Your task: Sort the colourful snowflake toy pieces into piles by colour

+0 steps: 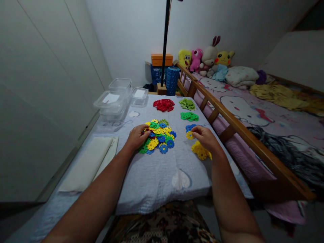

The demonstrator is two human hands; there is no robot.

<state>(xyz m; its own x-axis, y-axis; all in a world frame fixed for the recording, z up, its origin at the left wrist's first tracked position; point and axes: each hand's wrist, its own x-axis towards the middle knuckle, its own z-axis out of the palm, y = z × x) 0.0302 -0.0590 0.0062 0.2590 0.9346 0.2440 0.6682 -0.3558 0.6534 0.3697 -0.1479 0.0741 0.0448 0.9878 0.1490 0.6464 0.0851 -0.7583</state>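
Discs in mixed colours, notched round their rims, form a multicoloured pile [162, 136] near the middle of the cloth-covered surface [157, 182]. At that pile's left side is the left hand [137, 136], its fingers curved down over the outermost pieces; whether they grip one cannot be told. Near the right edge of the surface, the right hand [206, 136] pinches a yellow disc [189, 135] between thumb and fingertips, just beside the blue pile [191, 128]; whether disc and pile touch is unclear. A yellow pile [201, 151] lies below that hand, nearer the front edge and partly hidden by the wrist. Beyond the blue pieces, along the right edge, come a green pile [189, 116] and then, toward the far right corner, a light green pile [187, 104]. To the left of this last one, near the far edge, lies a red pile [164, 105]. Clear plastic containers [117, 98] stand toward the far left corner, some stacked, and a folded cream cloth [87, 163] lies along the left edge. Past the right edge runs the wooden rail [243, 135] of a bed.
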